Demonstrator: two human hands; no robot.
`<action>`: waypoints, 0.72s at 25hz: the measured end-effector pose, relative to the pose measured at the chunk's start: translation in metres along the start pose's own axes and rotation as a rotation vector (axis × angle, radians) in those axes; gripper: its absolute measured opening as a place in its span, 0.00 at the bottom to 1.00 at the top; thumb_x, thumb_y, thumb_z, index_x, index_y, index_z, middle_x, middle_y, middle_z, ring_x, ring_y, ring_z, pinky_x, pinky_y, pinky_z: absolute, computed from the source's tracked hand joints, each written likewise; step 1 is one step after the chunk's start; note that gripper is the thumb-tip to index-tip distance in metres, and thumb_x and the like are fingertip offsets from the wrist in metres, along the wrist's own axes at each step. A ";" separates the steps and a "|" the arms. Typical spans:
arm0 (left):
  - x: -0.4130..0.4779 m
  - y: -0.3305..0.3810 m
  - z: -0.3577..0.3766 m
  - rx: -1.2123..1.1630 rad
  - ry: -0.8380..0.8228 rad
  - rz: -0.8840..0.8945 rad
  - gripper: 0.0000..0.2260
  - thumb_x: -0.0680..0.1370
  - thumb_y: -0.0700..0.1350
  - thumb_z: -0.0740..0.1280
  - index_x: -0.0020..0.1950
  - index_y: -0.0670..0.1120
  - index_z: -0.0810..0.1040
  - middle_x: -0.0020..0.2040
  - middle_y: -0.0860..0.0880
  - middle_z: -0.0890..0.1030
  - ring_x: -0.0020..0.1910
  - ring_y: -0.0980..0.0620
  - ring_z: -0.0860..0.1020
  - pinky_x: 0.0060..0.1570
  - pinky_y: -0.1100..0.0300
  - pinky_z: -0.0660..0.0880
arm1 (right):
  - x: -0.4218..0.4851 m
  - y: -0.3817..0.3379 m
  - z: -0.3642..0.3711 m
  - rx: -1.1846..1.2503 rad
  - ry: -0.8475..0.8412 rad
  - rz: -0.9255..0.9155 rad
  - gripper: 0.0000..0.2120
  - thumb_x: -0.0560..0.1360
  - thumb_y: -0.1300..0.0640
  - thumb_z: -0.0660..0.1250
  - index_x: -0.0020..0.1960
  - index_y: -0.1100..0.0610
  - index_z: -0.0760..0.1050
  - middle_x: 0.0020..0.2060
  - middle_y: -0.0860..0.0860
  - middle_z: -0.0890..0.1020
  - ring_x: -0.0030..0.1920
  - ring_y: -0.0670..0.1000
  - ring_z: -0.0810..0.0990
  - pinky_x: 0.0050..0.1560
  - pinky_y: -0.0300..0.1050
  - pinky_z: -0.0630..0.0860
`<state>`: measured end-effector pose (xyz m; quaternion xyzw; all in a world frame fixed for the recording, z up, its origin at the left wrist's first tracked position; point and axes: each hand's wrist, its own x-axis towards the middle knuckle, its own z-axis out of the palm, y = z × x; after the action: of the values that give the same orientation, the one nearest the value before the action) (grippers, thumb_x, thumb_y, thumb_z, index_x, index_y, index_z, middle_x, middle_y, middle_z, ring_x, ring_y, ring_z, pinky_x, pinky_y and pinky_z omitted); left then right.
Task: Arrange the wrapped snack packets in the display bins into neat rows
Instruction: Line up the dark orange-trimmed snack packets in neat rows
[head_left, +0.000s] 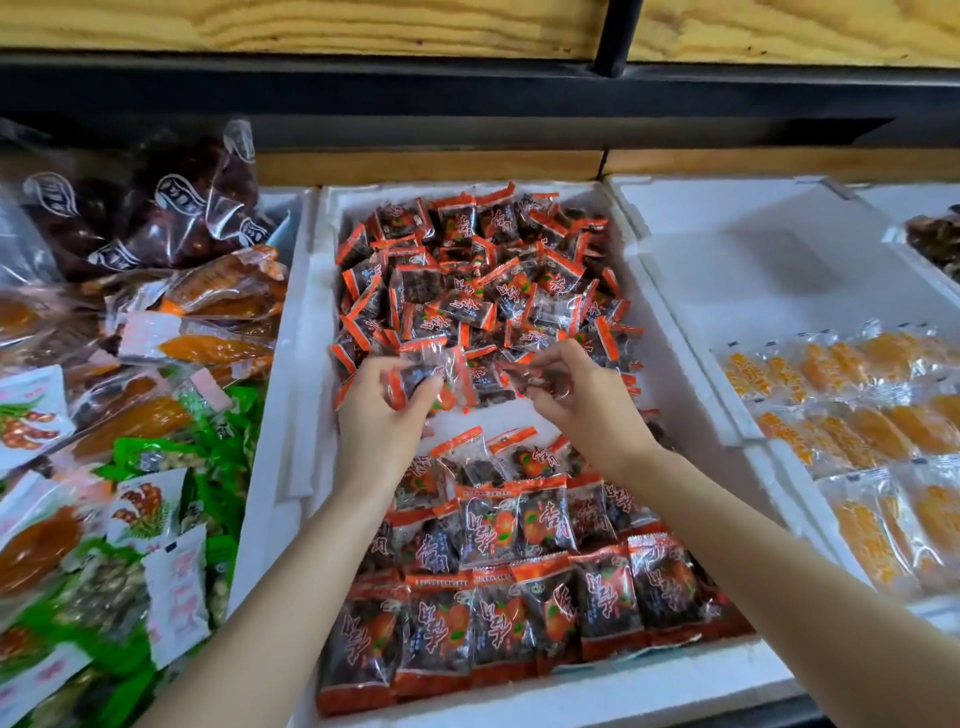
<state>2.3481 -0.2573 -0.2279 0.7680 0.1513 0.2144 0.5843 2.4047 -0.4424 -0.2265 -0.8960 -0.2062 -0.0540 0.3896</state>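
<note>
Nearest to us, at the front of the white foam bin (304, 395), red-and-black snack packets (519, 603) lie in overlapping rows, side by side and several rows deep. Their red seams run along the bin's near wall. Our two bare forearms reach over these rows from the lower corners of the view.

Just beyond the rows, a strip of bare foam floor (488, 421) shows white, and our hands work above it. Our left hand (376, 415) has its fingers curled round a small clutch of packets (428, 371), lifted off the bin floor. Our right hand (587, 402), just beside it, has thumb and fingers pinched together on a single packet (540, 382), which is blurred. The two hands are close but apart.

Behind them, the far half of the bin holds a loose heap (483, 280) of the same packets, lying at all angles and piled on one another up to the back wall.

To the right, a second foam bin (691, 291) carries flat orange-yellow packets (857, 415) in its near part. To the left, a mixed heap spills beside the bin: green packets (150, 457) nearest, clear packs of orange dried fruit (208, 348) behind them, and bags of dark red fruit (166, 213) farthest back.

Beyond the bins runs a wooden back board (431, 166), then a black rail (415, 78), and a pale wooden plank (337, 26) crosses the top.
</note>
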 end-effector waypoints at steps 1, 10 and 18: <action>-0.004 -0.003 0.001 -0.124 -0.020 -0.140 0.10 0.75 0.47 0.70 0.51 0.45 0.72 0.47 0.47 0.78 0.38 0.56 0.81 0.40 0.66 0.77 | -0.009 -0.007 0.000 0.042 0.046 -0.088 0.10 0.75 0.61 0.67 0.55 0.54 0.73 0.48 0.48 0.82 0.44 0.44 0.79 0.42 0.34 0.76; -0.023 0.016 -0.005 -0.702 -0.518 -0.452 0.13 0.76 0.45 0.67 0.57 0.41 0.79 0.54 0.41 0.82 0.54 0.45 0.81 0.54 0.47 0.79 | -0.011 -0.028 0.008 -0.108 0.079 -0.606 0.10 0.69 0.70 0.71 0.48 0.60 0.81 0.46 0.52 0.81 0.48 0.48 0.79 0.48 0.39 0.77; 0.015 -0.001 -0.038 -0.620 -0.060 -0.227 0.08 0.77 0.36 0.67 0.54 0.45 0.78 0.56 0.44 0.82 0.50 0.48 0.83 0.51 0.50 0.80 | 0.010 -0.047 0.031 0.240 -0.067 -0.121 0.10 0.77 0.62 0.65 0.56 0.52 0.74 0.51 0.45 0.78 0.51 0.38 0.77 0.54 0.30 0.73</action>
<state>2.3416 -0.2180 -0.2182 0.5378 0.1458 0.1611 0.8146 2.3920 -0.3882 -0.2133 -0.8300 -0.2780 -0.0224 0.4830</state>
